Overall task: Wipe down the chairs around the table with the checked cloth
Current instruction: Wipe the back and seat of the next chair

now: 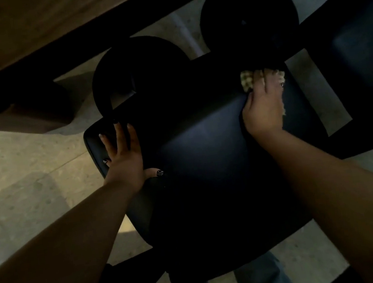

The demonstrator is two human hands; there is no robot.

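The right hand (263, 107) presses the checked cloth (247, 80) flat on the far edge of the dark chair seat (206, 153). The left hand (123, 154), fingers spread, steadies the seat's side. Probably best to pull long, overlapping strokes toward yourself.

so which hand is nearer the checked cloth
Right. The right hand presses on the checked cloth at the far right part of the dark chair seat; the left hand rests on the seat's left edge, well apart from it.
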